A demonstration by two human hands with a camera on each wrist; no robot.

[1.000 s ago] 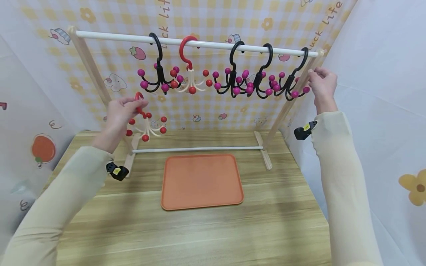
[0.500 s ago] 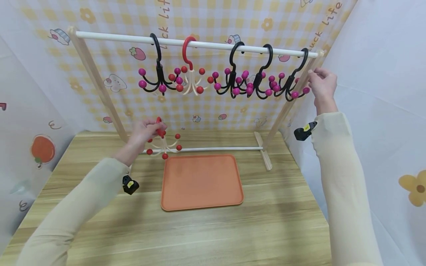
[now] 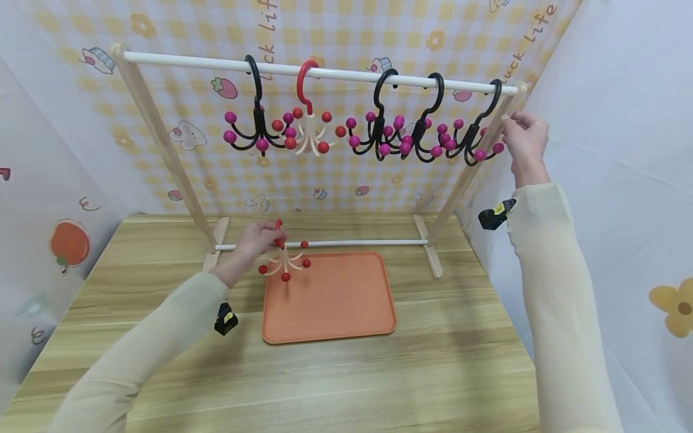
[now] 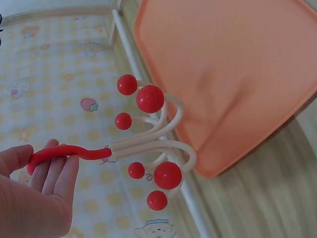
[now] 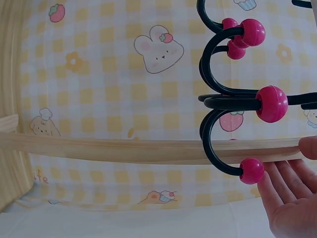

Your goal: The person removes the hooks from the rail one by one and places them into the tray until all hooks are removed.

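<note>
My left hand (image 3: 258, 239) pinches the red hook of a cream multi-prong hanger (image 4: 141, 146) with red balls on its prong tips. It hangs upright above the back left of an orange tray (image 3: 330, 307), apart from it. At the upper right, my right hand (image 3: 525, 135) grips the right wooden post (image 5: 124, 148) of the rack between thumb and fingers. Close beside that hand hangs a black hanger (image 3: 470, 135) with magenta balls. Along the white top rail (image 3: 346, 73) hang another red-and-cream hanger (image 3: 310, 129) and several black ones.
The rack's lower white rail (image 3: 352, 243) runs just behind the tray. Its wooden feet (image 3: 431, 252) stand on the wood-grain table (image 3: 346, 385). A checked cloth (image 3: 335, 174) hangs behind, with white cloth at both sides.
My left hand has carried the red-and-cream hanger down and to the right, from beside the left post to over the tray. The other red hanger has swung slightly. My right hand stays put.
</note>
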